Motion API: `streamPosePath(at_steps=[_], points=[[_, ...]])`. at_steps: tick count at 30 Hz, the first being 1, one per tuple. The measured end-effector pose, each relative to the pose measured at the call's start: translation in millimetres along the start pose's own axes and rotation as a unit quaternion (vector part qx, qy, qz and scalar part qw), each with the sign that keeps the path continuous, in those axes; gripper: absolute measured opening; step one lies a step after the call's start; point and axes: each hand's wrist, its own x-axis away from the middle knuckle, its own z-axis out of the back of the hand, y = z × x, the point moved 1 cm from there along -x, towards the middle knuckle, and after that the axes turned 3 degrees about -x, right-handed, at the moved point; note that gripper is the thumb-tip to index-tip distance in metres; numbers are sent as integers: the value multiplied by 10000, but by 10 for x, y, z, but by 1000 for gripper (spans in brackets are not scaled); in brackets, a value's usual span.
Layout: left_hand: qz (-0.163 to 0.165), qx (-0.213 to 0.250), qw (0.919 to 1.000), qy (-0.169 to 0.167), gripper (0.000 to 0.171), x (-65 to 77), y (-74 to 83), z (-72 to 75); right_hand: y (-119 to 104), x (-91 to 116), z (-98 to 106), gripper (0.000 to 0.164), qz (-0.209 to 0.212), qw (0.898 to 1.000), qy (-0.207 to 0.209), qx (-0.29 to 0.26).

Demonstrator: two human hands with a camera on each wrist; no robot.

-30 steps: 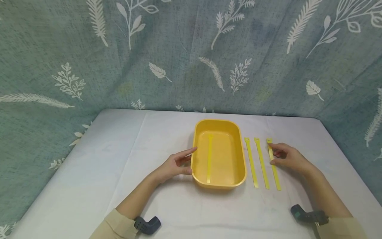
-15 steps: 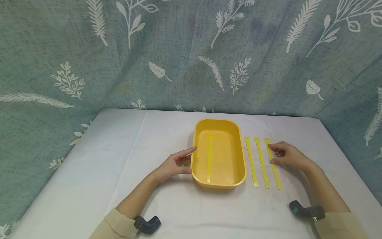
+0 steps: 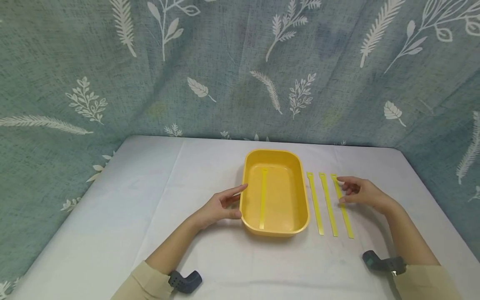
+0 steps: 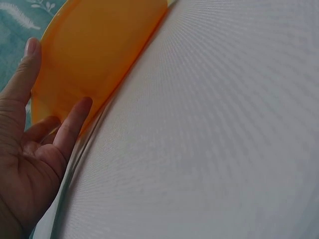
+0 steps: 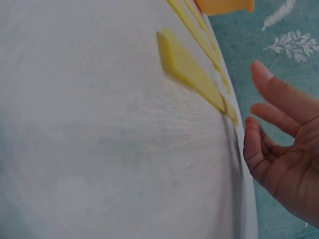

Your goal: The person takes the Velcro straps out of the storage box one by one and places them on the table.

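Note:
A yellow rectangular basin stands on the white-covered table, with one flat yellow strip lying lengthwise inside it. Against the basin's left wall my left hand rests its fingertips and thumb, spread along the side. Three more strips lie side by side to the right: a near one, a middle one and an outer one, each with a slotted head at the far end. My right hand hovers at the outer strip. In the right wrist view its thumb and fingers stand apart, with nothing between them.
The white tablecloth extends around the basin on both sides and in front. A green leaf-patterned curtain closes off the back and sides. Dark curved devices are strapped at the left wrist and right wrist.
The far end of the outer strip has shifted slightly left, towards the middle strip. My right hand has then eased a little away from it. The left hand and basin have stayed put.

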Motion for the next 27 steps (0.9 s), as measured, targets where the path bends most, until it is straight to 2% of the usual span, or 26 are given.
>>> streamPosePath(at_steps=[18, 27], points=[[-45, 103, 9999, 9, 86, -28, -7, 15, -570, -74, 122, 70, 569, 9970, -437, -297], [55, 117, 9999, 8, 82, 5, 0, -1, -833, -138, 106, 67, 710, 9946, -625, -434]])
